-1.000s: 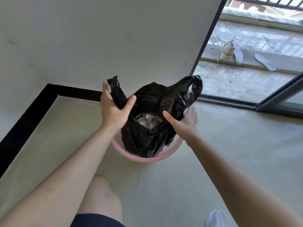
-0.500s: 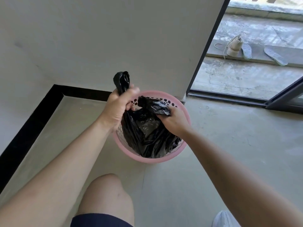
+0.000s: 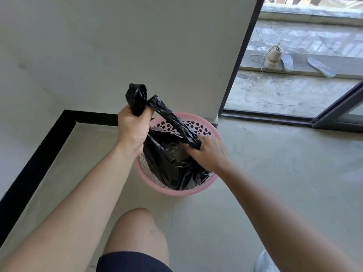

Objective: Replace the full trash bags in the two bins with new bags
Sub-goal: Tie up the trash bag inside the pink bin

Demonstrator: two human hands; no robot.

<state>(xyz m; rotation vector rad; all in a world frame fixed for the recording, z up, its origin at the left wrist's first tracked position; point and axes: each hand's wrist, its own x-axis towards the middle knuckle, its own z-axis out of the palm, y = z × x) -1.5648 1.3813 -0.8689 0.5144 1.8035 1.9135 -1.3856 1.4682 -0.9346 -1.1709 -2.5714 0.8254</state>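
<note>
A pink perforated bin (image 3: 204,185) stands on the floor by a white wall corner. Inside it sits a full black trash bag (image 3: 169,160). My left hand (image 3: 133,126) is closed around one bunched bag handle, which sticks up above my fist. My right hand (image 3: 208,154) grips the other twisted handle; that handle stretches up and left across the bin mouth to my left fist. Both hands are above the bin's opening. The bag's contents are mostly hidden, with a little clear plastic showing.
The white wall (image 3: 137,46) with a black skirting strip (image 3: 35,160) runs behind and left of the bin. A sliding door frame (image 3: 235,61) opens onto a balcony with a shoe (image 3: 273,57) and insoles (image 3: 320,66). My bare knee (image 3: 137,232) is below the bin.
The bag's open mouth has been gathered shut. My left hand rose with its handle, and the right handle has been twisted and drawn across toward the left fist.
</note>
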